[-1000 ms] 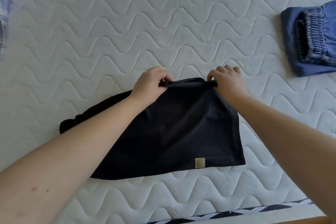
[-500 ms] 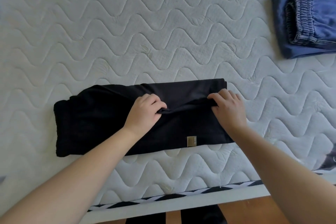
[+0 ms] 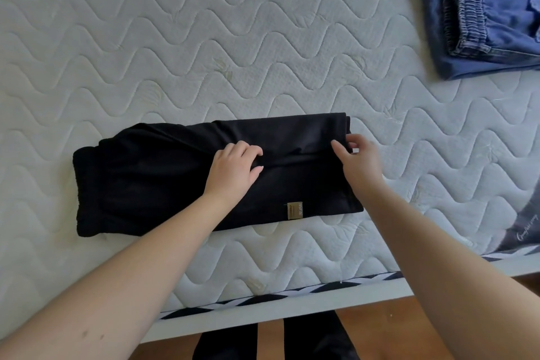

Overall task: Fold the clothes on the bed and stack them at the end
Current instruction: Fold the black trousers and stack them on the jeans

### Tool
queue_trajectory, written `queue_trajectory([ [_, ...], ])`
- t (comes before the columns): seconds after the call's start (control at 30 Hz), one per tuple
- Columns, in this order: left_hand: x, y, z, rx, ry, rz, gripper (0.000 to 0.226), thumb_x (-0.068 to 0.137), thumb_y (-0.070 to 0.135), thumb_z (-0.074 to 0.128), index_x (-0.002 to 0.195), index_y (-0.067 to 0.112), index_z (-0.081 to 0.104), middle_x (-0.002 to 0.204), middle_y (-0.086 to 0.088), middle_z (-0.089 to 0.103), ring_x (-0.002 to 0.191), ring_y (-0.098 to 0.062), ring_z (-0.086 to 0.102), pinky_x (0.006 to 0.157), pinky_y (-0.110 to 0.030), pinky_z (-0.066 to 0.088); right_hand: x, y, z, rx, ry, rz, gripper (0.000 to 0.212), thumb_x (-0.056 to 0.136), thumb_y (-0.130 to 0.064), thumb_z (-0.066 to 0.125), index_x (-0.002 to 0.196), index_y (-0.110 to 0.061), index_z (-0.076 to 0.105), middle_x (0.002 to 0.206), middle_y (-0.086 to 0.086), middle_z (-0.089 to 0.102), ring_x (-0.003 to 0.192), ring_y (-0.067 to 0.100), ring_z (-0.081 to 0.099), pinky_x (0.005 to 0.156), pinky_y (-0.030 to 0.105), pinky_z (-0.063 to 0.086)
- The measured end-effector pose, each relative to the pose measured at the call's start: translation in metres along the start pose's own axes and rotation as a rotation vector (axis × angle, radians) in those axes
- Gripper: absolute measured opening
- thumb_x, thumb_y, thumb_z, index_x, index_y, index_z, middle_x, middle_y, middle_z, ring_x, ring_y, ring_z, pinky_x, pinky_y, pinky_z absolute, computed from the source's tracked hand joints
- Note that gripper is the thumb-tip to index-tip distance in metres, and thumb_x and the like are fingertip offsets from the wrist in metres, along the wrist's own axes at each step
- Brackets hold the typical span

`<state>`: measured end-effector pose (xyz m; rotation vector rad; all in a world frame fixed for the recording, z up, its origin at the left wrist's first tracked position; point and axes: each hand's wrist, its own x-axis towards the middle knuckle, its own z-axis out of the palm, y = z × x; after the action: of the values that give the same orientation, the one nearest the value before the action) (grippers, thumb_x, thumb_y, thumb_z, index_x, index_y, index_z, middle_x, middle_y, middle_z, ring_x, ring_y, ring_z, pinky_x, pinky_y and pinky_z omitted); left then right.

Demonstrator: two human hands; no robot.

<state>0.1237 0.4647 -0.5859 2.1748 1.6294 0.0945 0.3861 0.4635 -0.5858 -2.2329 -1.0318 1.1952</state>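
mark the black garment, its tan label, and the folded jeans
black garment (image 3: 152, 181): head view, bare left part of the folded cloth.
tan label (image 3: 294, 210): head view, middle of the tag near the front edge.
folded jeans (image 3: 502, 9): head view, blue denim beside the elastic waistband.

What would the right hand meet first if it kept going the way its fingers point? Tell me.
The right hand points up and slightly left, over the right end of the folded black garment. It would cross the garment's far edge first, then bare mattress. The folded jeans lie well off that line, though height is unclear.
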Motion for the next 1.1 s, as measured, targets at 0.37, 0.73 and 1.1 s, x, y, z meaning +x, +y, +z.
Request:
queue_trajectory([
  [0.37,-0.005,-0.007,-0.001,-0.042,0.053,0.034,0.01,0.095,0.008,0.059,0.096,0.005,0.069,0.086,-0.008,0.064,0.078,-0.028,0.059,0.073,-0.043,0.048,0.006,0.008,-0.022,-0.017,0.004,-0.033,0.03,0.094,-0.051,0.055,0.101,-0.03,0.075,0.085,-0.017,0.068,0.084,0.003,0.064,0.065,0.016,0.041],
  [0.73,-0.009,-0.002,0.006,0.105,-0.007,0.084,0.023,0.087,0.021,0.07,0.107,0.013,0.065,0.098,-0.005,0.061,0.085,-0.026,0.058,0.074,-0.04,0.047,-0.006,0.011,-0.001,-0.023,-0.001,-0.092,0.024,0.089,-0.05,0.064,0.088,-0.026,0.06,0.089,-0.008,0.053,0.069,0.005,0.051,0.061,0.017,0.038],
  [1.1,-0.004,-0.013,0.001,0.123,-0.058,0.195,0.021,0.094,0.029,0.063,0.106,0.012,0.067,0.09,-0.005,0.063,0.082,-0.025,0.06,0.074,-0.04,0.046,0.013,0.003,-0.012,-0.164,0.033,0.016,0.037,0.095,-0.049,0.055,0.086,-0.014,0.062,0.075,0.002,0.066,0.073,0.016,0.062,0.058,0.026,0.042],
])
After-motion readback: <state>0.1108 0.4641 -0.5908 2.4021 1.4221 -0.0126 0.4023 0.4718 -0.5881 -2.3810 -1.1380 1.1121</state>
